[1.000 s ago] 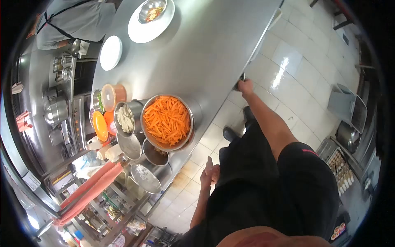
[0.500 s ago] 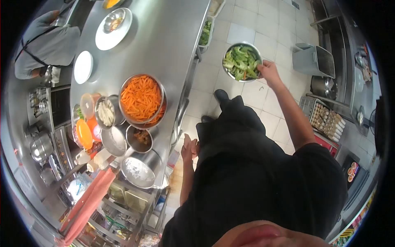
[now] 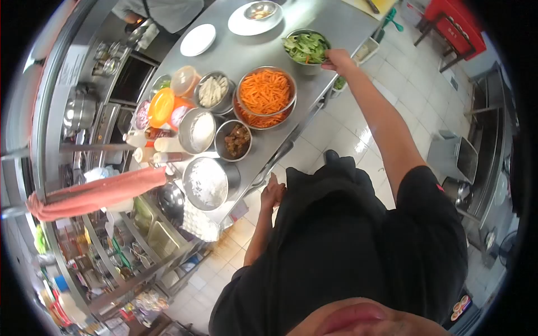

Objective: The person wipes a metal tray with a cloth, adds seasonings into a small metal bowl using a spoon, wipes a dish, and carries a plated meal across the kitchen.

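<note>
My right hand [image 3: 339, 61] grips the rim of a metal bowl of green vegetables [image 3: 306, 47], which is over the steel counter [image 3: 224, 53] near its front edge. My left hand [image 3: 273, 193] hangs low beside my apron, below the counter edge; its fingers are bent, and whether they hold anything is too small to tell. Left of the green bowl stands a bowl of orange carrot strips [image 3: 265, 92], stacked on another carrot bowl. Around it are a bowl of pale slices [image 3: 213, 91], a pot of brown food [image 3: 234, 140] and a bowl of white powder [image 3: 206, 182].
Two white plates [image 3: 198, 40] [image 3: 255, 21] lie farther back. A person in grey [image 3: 176, 12] stands across the counter. A pink cloth [image 3: 98, 192] hangs over a rail at left. On the right are a grey bin [image 3: 448, 155] and a red container [image 3: 457, 25].
The bowl of green vegetables, first hidden and then held over the floor, is now over the counter in my right hand. The camera view has turned.
</note>
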The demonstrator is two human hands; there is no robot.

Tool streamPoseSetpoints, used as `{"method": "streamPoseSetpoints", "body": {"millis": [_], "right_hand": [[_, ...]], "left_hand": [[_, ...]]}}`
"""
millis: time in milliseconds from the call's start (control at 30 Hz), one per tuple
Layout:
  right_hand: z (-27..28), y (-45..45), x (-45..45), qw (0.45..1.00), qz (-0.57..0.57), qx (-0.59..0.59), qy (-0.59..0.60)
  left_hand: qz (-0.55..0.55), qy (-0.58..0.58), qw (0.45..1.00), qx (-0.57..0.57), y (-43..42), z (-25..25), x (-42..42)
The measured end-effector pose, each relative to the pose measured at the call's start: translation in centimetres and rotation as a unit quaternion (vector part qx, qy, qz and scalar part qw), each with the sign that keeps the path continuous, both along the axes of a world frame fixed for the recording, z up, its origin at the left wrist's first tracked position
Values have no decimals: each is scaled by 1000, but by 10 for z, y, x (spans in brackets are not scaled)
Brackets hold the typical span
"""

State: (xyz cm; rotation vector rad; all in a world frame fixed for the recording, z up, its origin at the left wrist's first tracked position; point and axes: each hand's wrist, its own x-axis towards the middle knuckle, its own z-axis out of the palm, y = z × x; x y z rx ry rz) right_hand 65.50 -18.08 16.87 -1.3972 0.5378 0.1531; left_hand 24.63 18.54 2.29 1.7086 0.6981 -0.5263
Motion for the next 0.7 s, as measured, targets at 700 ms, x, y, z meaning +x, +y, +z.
{"method": "streamPoseSetpoints", "body": {"millis": [700], "right_hand": [[-66, 69, -234, 956, 263, -30, 127]], "left_hand": [[13, -133, 974, -182, -23, -33, 41]]}}
